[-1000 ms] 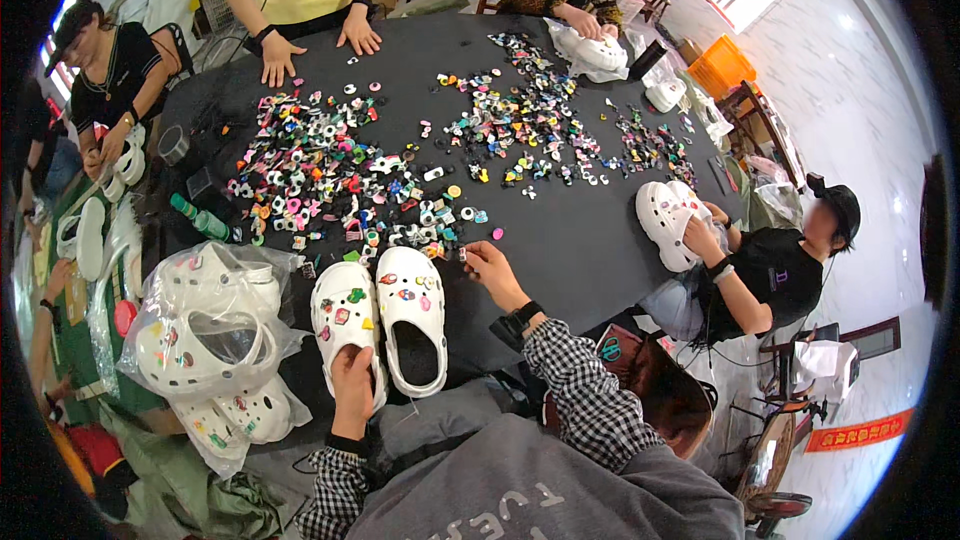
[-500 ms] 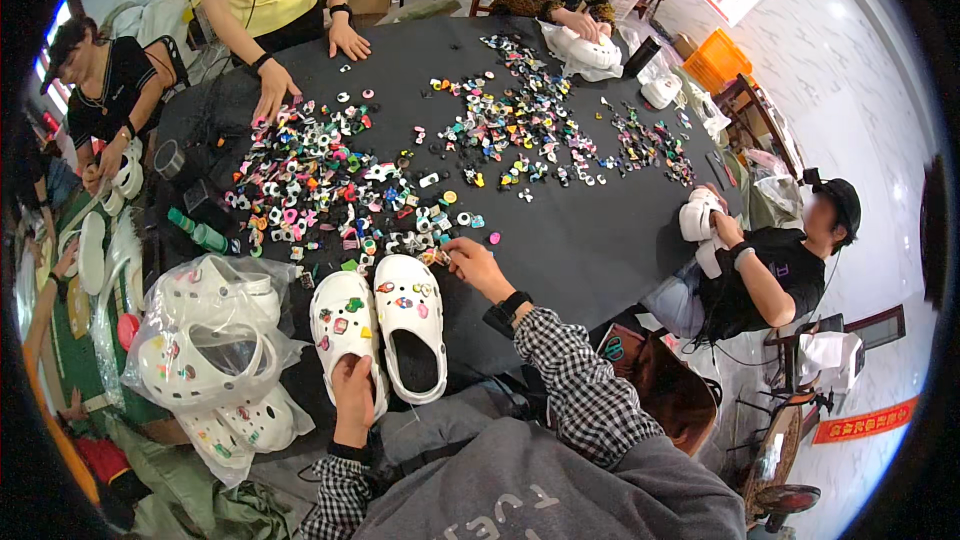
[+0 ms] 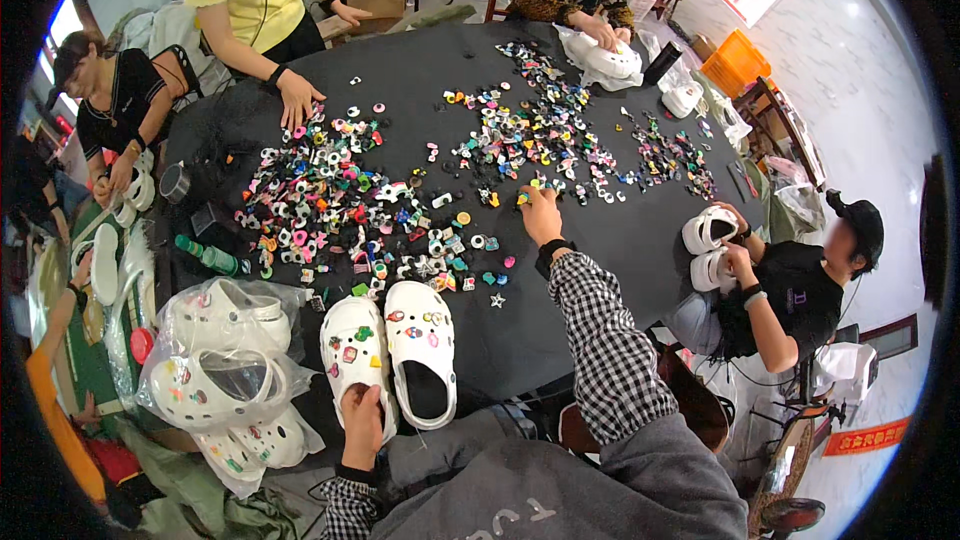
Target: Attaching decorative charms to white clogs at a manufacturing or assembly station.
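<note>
Two white clogs (image 3: 419, 348) stand side by side at the table's near edge, with colourful shoe charms set in their upper holes. My left hand (image 3: 363, 415) is closed around the heel of the left clog (image 3: 352, 350). Farther out, my right hand (image 3: 541, 215) is at the near edge of the middle charm pile (image 3: 535, 130). Its fingers are pinched together, with a small blue and yellow shoe charm (image 3: 523, 199) at the tips. A star-shaped charm (image 3: 498, 300) lies right of the clogs. A larger charm heap (image 3: 330, 200) spreads beyond them.
Bagged white clogs (image 3: 225, 370) are stacked at my left, near a green bottle (image 3: 210, 255) and a metal tin (image 3: 174, 183). Co-workers surround the dark table (image 3: 600, 270); one at the right holds white clogs (image 3: 709, 240). A black cylinder (image 3: 661, 65) stands at the far right.
My right hand has moved from beside the clogs out to the middle charm pile. The left hand keeps its hold. The co-worker in yellow has lifted a hand off the table.
</note>
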Demonstrator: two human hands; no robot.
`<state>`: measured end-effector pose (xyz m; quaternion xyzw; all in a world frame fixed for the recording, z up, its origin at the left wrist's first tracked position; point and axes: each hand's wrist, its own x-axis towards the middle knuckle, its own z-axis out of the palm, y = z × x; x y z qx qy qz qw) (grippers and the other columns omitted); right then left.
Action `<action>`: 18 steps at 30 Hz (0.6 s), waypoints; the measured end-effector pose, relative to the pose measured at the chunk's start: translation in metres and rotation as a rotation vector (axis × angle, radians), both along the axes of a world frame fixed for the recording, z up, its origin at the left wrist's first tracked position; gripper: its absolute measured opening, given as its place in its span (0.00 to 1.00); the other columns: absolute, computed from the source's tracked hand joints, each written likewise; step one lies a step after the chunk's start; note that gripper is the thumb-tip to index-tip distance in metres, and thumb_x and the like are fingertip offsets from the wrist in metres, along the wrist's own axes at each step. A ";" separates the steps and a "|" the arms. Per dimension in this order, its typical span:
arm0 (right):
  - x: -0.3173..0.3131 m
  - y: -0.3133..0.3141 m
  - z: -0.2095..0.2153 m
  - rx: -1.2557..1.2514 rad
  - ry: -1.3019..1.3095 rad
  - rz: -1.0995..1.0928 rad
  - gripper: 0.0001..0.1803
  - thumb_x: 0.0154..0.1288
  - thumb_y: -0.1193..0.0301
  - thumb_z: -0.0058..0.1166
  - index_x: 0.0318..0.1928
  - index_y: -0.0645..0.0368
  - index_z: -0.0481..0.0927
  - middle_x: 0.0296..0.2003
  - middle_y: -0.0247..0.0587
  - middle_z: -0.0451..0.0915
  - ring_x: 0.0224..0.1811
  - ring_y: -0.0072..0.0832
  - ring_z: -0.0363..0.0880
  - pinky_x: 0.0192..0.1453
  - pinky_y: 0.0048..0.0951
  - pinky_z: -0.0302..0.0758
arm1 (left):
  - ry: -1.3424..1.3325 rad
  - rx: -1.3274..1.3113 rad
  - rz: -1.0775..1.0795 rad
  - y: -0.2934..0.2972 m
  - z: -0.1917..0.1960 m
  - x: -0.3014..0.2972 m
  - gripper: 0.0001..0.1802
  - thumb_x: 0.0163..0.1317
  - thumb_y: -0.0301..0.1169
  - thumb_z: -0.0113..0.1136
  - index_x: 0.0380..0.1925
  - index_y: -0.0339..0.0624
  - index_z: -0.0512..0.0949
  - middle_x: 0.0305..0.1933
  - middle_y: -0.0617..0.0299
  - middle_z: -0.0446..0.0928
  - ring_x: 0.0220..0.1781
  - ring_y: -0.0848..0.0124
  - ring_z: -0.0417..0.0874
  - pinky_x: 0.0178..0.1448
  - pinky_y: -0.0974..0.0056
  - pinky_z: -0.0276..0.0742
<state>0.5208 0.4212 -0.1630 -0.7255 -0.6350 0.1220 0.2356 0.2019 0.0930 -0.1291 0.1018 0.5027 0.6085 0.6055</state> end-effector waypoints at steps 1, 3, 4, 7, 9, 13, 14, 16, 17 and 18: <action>-0.003 0.001 0.001 -0.084 -0.055 0.043 0.20 0.58 0.71 0.55 0.52 0.44 0.73 0.44 0.51 0.71 0.46 0.50 0.76 0.48 0.44 0.74 | 0.015 -0.032 -0.043 -0.002 -0.003 -0.003 0.18 0.59 0.21 0.55 0.50 0.33 0.69 0.55 0.58 0.70 0.56 0.67 0.72 0.61 0.64 0.66; 0.000 0.005 -0.003 -0.127 -0.067 0.037 0.21 0.56 0.71 0.57 0.52 0.45 0.71 0.43 0.51 0.72 0.44 0.50 0.76 0.46 0.44 0.74 | 0.000 -0.020 -0.041 -0.002 -0.004 -0.003 0.18 0.59 0.22 0.55 0.50 0.33 0.69 0.55 0.58 0.71 0.56 0.68 0.72 0.61 0.64 0.66; 0.007 0.007 -0.006 -0.102 -0.011 0.070 0.21 0.56 0.71 0.58 0.50 0.46 0.71 0.41 0.51 0.72 0.43 0.49 0.76 0.45 0.44 0.74 | -0.022 -0.004 -0.045 0.000 -0.002 -0.002 0.18 0.59 0.22 0.56 0.51 0.34 0.69 0.55 0.59 0.71 0.56 0.68 0.72 0.61 0.64 0.66; 0.016 0.000 -0.009 0.001 0.046 0.142 0.19 0.53 0.70 0.62 0.45 0.52 0.71 0.34 0.48 0.75 0.38 0.44 0.76 0.40 0.42 0.73 | -0.033 0.004 0.011 0.006 0.007 0.005 0.11 0.60 0.21 0.56 0.43 0.34 0.73 0.45 0.62 0.74 0.47 0.72 0.75 0.52 0.67 0.69; 0.009 -0.015 -0.002 -0.099 0.216 0.289 0.16 0.55 0.68 0.62 0.43 0.57 0.74 0.35 0.51 0.78 0.39 0.45 0.79 0.42 0.39 0.74 | -0.028 0.013 0.018 0.004 0.005 0.003 0.11 0.60 0.21 0.56 0.43 0.34 0.73 0.45 0.62 0.74 0.47 0.72 0.75 0.53 0.67 0.68; -0.023 -0.053 0.012 -0.238 0.457 0.249 0.15 0.55 0.67 0.63 0.39 0.61 0.74 0.29 0.47 0.78 0.32 0.37 0.78 0.36 0.35 0.73 | -0.022 0.038 0.032 0.001 -0.001 0.001 0.12 0.59 0.21 0.56 0.44 0.33 0.73 0.47 0.61 0.74 0.50 0.71 0.74 0.56 0.66 0.67; -0.026 -0.059 0.010 -0.190 0.459 0.257 0.15 0.55 0.67 0.63 0.37 0.62 0.75 0.28 0.47 0.78 0.31 0.37 0.78 0.34 0.35 0.72 | -0.024 0.056 0.014 0.000 -0.002 0.000 0.13 0.59 0.21 0.56 0.45 0.33 0.72 0.48 0.61 0.74 0.51 0.70 0.74 0.58 0.66 0.66; -0.023 -0.061 0.000 -0.143 0.422 0.207 0.14 0.55 0.67 0.63 0.36 0.63 0.76 0.27 0.46 0.77 0.29 0.36 0.77 0.32 0.34 0.71 | -0.027 0.070 -0.002 0.003 -0.001 0.002 0.13 0.59 0.21 0.56 0.45 0.33 0.72 0.48 0.60 0.74 0.51 0.70 0.74 0.58 0.66 0.66; -0.023 -0.061 -0.001 -0.102 0.387 0.170 0.14 0.55 0.67 0.63 0.35 0.63 0.76 0.26 0.46 0.77 0.27 0.34 0.77 0.30 0.33 0.71 | -0.026 0.080 -0.003 0.005 0.000 0.003 0.13 0.59 0.21 0.55 0.45 0.33 0.72 0.48 0.60 0.74 0.51 0.70 0.74 0.58 0.66 0.66; -0.022 -0.062 -0.001 -0.087 0.383 0.165 0.12 0.55 0.68 0.62 0.36 0.63 0.78 0.25 0.43 0.77 0.27 0.28 0.78 0.30 0.30 0.72 | -0.027 0.082 -0.005 0.005 0.001 0.003 0.13 0.59 0.21 0.55 0.45 0.33 0.72 0.48 0.60 0.74 0.51 0.70 0.74 0.58 0.66 0.66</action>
